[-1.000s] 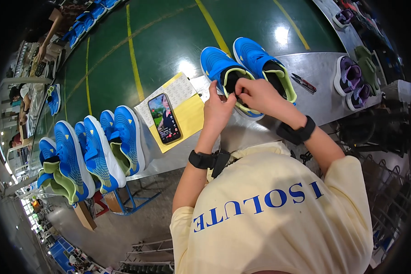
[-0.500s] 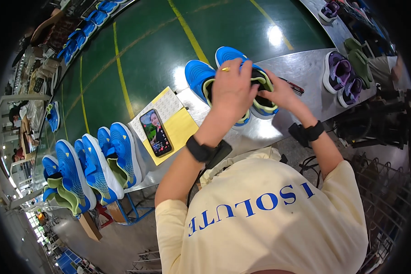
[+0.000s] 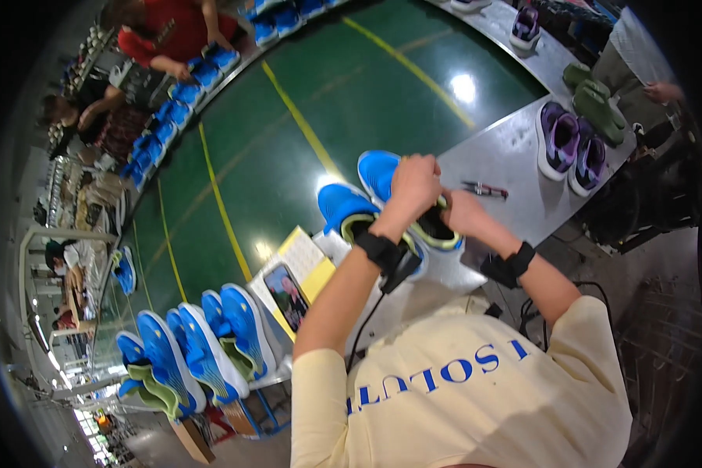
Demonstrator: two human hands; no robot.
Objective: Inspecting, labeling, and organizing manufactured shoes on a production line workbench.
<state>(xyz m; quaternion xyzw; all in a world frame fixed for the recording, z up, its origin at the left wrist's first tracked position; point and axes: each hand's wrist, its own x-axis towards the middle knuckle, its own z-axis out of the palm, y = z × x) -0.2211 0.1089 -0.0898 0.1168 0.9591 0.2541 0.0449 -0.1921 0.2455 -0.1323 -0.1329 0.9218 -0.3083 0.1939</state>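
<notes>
Touching a blue shoe (image 3: 377, 173) near its opening, both hands (image 3: 416, 186) curled, grip unclear

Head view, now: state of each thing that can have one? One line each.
Left blue lime-lined shoe: upright, heel partly hidden by left forearm
Right blue lime-lined shoe: upright, both hands at it
Left hand: fingers bent, grip unclear
Right hand: at the collar, fingertips unclear
Black rectangular smartphone: face up, screen lit
Slim red-and-black snips: lying flat; blades unclear
Purple-and-black white-soled shoes: upright, openings up
</notes>
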